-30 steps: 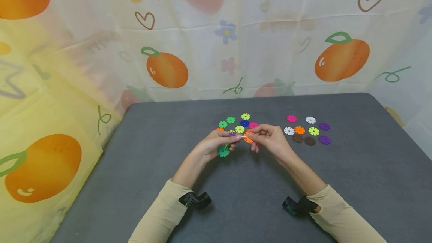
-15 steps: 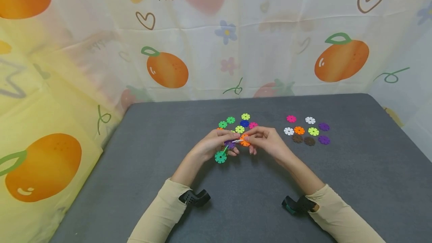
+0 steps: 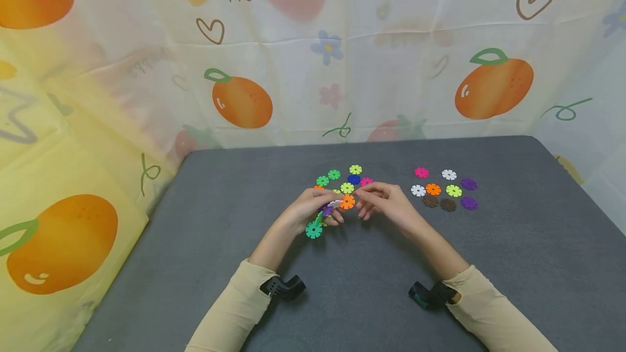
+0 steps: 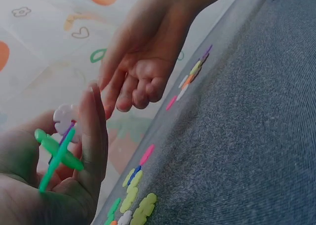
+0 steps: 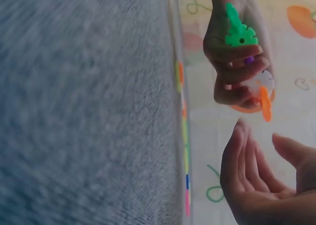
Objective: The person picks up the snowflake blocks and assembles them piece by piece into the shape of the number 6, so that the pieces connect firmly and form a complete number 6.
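My left hand grips a chain of notched plastic discs. The chain links two green discs, a purple disc, a white disc and an orange disc. In the head view, one green disc hangs below the palm, while the orange disc sticks out past the left fingertips. Just right of the orange disc is my right hand, apart from it. In the right wrist view its thumb and fingers are spread, with nothing between them. The fingers partly cover the purple disc.
Behind the left hand, loose discs lie on the grey table, among them a green disc, a blue disc and a yellow disc. To the right lies another group, including a brown disc and a pink disc.
The right hand has let go of the orange disc and drawn slightly away. The chain has shifted left and down with the left hand, the orange disc now attached at its end.
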`<state>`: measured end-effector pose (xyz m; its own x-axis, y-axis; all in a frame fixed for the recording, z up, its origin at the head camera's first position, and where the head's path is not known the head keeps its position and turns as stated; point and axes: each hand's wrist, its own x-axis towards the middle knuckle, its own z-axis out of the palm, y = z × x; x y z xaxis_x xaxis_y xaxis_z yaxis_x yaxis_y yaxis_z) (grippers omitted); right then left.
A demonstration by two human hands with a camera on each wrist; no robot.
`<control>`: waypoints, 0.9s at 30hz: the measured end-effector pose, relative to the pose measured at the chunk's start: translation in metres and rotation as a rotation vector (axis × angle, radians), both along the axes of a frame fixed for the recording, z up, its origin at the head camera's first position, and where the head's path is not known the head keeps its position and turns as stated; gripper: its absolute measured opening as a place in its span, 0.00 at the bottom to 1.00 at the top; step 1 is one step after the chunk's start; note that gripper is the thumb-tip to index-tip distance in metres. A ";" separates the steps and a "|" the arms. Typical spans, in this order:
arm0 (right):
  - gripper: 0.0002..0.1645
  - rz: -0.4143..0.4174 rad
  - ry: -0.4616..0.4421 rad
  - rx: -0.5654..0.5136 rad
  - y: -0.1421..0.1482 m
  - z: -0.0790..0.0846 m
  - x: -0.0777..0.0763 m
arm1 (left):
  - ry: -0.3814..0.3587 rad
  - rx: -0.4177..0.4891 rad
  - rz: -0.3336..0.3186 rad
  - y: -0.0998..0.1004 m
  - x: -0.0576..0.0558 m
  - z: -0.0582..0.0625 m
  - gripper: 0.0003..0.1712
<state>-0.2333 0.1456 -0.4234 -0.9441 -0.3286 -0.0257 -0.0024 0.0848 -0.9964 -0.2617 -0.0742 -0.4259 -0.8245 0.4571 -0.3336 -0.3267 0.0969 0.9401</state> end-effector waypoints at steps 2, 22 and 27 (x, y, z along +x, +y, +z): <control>0.25 -0.031 0.007 0.000 0.002 -0.003 -0.003 | -0.014 0.001 0.018 0.000 -0.001 0.000 0.21; 0.18 -0.357 0.140 0.406 0.016 -0.023 -0.037 | 0.016 -0.023 0.072 0.000 0.000 0.001 0.21; 0.19 -0.356 0.164 0.459 0.014 -0.029 -0.046 | 0.035 -0.039 0.093 -0.001 0.002 0.001 0.20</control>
